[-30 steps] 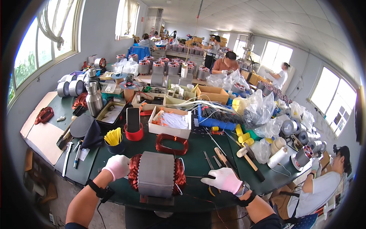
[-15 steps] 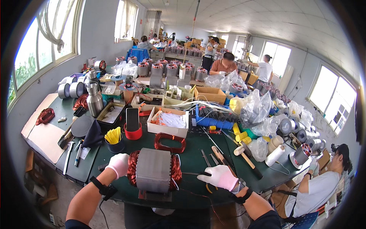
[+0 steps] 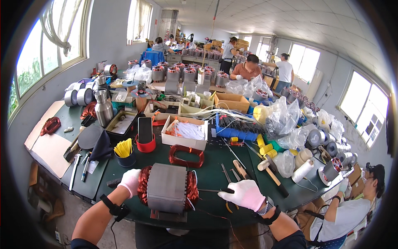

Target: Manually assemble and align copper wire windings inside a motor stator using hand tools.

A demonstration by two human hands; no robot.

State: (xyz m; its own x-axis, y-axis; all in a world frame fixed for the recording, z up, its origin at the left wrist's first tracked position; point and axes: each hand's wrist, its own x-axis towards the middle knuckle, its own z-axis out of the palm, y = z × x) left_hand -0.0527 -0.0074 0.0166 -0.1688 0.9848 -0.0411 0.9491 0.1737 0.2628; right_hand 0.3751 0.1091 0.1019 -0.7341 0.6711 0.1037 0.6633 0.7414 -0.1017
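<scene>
White-gloved: with right hand (image 3: 245,195) angled inward, palm down, clamping a thin black-handled metal rod (image 3: 209,190); with left hand (image 3: 131,182) beside a copper-wound grey metal cylinder (image 3: 166,188) lying between, cannot tell how closed.

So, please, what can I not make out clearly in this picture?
All in the head view:
Grey steel cylinder with copper windings: inside hidden by its own wall.
Black handle of the thin dark rod: partly covered by the white-gloved right hand.
Dark fabric sleeves: cut off by the lower edge.
</scene>
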